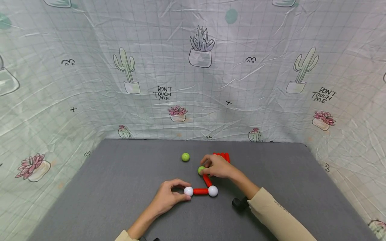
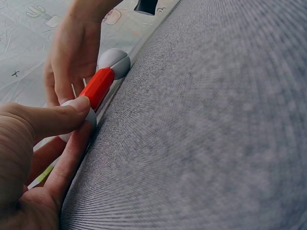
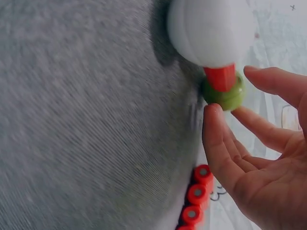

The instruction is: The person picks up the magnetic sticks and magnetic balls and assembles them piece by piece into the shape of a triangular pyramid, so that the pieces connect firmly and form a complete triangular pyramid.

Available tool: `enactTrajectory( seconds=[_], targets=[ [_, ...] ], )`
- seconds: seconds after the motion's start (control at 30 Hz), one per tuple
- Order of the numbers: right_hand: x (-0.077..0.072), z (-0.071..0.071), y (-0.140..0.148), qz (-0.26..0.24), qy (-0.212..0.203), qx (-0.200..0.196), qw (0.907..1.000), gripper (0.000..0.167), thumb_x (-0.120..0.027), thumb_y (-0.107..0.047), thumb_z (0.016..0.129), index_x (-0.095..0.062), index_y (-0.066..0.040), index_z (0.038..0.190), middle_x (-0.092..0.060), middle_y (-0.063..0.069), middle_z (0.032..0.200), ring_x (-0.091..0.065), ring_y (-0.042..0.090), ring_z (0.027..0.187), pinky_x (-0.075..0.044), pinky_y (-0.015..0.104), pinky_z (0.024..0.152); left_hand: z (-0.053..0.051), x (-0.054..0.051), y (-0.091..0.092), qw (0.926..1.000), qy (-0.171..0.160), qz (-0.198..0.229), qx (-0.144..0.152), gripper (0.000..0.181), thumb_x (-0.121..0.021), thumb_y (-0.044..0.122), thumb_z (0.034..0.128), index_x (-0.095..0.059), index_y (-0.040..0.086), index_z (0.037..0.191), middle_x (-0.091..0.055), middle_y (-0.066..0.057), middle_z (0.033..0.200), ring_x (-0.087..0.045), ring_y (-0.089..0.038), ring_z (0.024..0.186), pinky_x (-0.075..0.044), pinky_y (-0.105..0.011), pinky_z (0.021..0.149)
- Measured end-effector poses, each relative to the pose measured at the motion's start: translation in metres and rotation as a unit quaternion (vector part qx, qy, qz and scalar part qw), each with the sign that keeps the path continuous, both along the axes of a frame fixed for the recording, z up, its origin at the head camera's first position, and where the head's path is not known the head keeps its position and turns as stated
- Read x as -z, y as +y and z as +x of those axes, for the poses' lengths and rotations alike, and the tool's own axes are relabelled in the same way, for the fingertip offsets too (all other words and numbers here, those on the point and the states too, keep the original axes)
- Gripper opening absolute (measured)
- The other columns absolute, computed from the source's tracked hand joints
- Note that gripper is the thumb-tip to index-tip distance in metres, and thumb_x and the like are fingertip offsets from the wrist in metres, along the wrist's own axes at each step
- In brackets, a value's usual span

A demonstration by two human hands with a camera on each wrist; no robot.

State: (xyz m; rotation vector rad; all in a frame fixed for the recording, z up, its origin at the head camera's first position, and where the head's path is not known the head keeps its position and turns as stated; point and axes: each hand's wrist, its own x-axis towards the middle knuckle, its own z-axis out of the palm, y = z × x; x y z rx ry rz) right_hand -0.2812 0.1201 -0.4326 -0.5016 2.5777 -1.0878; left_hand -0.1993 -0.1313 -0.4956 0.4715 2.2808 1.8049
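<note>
My left hand (image 1: 169,195) pinches a white ball (image 1: 188,191) between thumb and fingers at one end of a red rod (image 1: 200,191). A second white ball (image 1: 212,191) sits at that rod's other end. From it another red rod (image 1: 207,180) slants up to a green ball (image 1: 201,170). My right hand (image 1: 217,166) holds this green ball with bent fingers. In the right wrist view, fingertips (image 3: 214,111) meet the green ball (image 3: 230,98), while another digit stands slightly apart. The left wrist view shows the thumb (image 2: 79,105) on the white ball.
Another green ball (image 1: 185,157) lies farther back on the grey table (image 1: 135,167). Several red rods (image 1: 224,156) lie side by side behind my right hand, grey discs in their ends. A patterned cloth (image 1: 150,67) hangs around the table's back and sides.
</note>
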Motion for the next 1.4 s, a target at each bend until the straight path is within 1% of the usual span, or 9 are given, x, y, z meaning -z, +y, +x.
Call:
enactTrajectory(
  seconds=[0.13,0.23,0.47,0.73,0.87,0.97,1.13,1.2,1.4],
  targets=[
    [-0.006,-0.004,0.008,-0.02,0.003,0.0,0.9998,0.037,-0.076,-0.018,0.092,-0.066,-0.002,0.124,-0.072,0.012,0.106,-0.072,0.027,0.074,-0.058,0.034,0.069,0.0,0.0,0.0,1.0,-0.005,-0.001,-0.002,0.039,-0.09,0.011,0.0785,-0.077,0.01,0.115,-0.074,-0.012,0.114,-0.073,-0.01,0.073,-0.058,-0.022,0.07],
    [-0.011,-0.007,0.015,-0.026,0.015,0.008,0.9995,0.038,-0.074,-0.018,0.094,-0.065,-0.001,0.126,-0.072,0.013,0.107,-0.073,0.03,0.078,-0.059,0.036,0.07,0.0,0.0,0.0,1.0,0.0,-0.005,-0.005,0.039,-0.09,0.012,0.0783,-0.077,0.011,0.115,-0.075,-0.011,0.114,-0.072,-0.01,0.071,-0.057,-0.022,0.069],
    [-0.018,-0.016,0.035,-0.044,0.037,0.042,0.9975,0.035,-0.067,-0.014,0.097,-0.064,0.001,0.129,-0.072,0.018,0.113,-0.073,0.031,0.085,-0.061,0.04,0.076,0.0,0.0,0.0,0.9999,0.004,-0.01,-0.013,0.04,-0.092,0.013,0.0763,-0.078,0.013,0.114,-0.076,-0.01,0.111,-0.072,-0.008,0.071,-0.057,-0.022,0.07],
    [-0.022,-0.026,0.06,-0.045,0.041,0.08,0.995,0.037,-0.067,-0.013,0.096,-0.063,0.003,0.13,-0.07,0.023,0.115,-0.072,0.032,0.089,-0.061,0.048,0.081,0.001,0.001,0.0,0.9998,0.017,-0.002,-0.005,0.04,-0.091,0.014,0.0776,-0.077,0.01,0.115,-0.075,-0.013,0.111,-0.072,-0.007,0.071,-0.057,-0.021,0.07],
    [-0.019,-0.031,0.073,-0.03,0.04,0.092,0.9945,0.039,-0.067,-0.014,0.097,-0.063,0.004,0.131,-0.069,0.023,0.115,-0.071,0.034,0.092,-0.061,0.049,0.084,0.001,0.0,0.0,0.9999,0.015,-0.001,-0.005,0.04,-0.091,0.015,0.0776,-0.077,0.011,0.115,-0.075,-0.013,0.112,-0.073,-0.008,0.073,-0.057,-0.021,0.071],
    [-0.015,-0.034,0.082,-0.022,0.042,0.095,0.9943,0.04,-0.067,-0.013,0.097,-0.062,0.005,0.131,-0.069,0.024,0.114,-0.071,0.033,0.088,-0.06,0.048,0.081,0.001,-0.001,0.0,1.0,0.008,-0.001,-0.006,0.04,-0.091,0.014,0.0782,-0.077,0.011,0.116,-0.075,-0.012,0.113,-0.074,-0.01,0.075,-0.058,-0.022,0.072],
    [-0.005,-0.038,0.091,-0.015,0.035,0.096,0.9947,0.04,-0.068,-0.011,0.095,-0.062,0.007,0.13,-0.069,0.023,0.11,-0.07,0.026,0.08,-0.06,0.042,0.075,0.001,-0.001,0.0,1.0,0.003,0.0,-0.006,0.04,-0.09,0.014,0.079,-0.077,0.012,0.117,-0.074,-0.011,0.116,-0.075,-0.011,0.076,-0.058,-0.022,0.073],
    [-0.001,-0.039,0.093,-0.014,0.027,0.098,0.9948,0.041,-0.068,-0.011,0.095,-0.062,0.007,0.131,-0.07,0.022,0.109,-0.07,0.022,0.08,-0.061,0.04,0.074,0.001,-0.001,0.0,1.0,0.003,0.001,-0.005,0.041,-0.09,0.014,0.0792,-0.077,0.012,0.118,-0.074,-0.011,0.117,-0.075,-0.011,0.077,-0.058,-0.022,0.073],
    [0.009,-0.041,0.095,-0.035,0.001,0.093,0.995,0.044,-0.068,-0.009,0.094,-0.059,0.009,0.133,-0.07,0.021,0.107,-0.07,0.019,0.08,-0.061,0.036,0.074,0.001,-0.001,0.0,1.0,0.003,0.002,-0.004,0.041,-0.09,0.014,0.0795,-0.077,0.012,0.118,-0.073,-0.011,0.12,-0.076,-0.011,0.078,-0.058,-0.022,0.074]
  ],
)
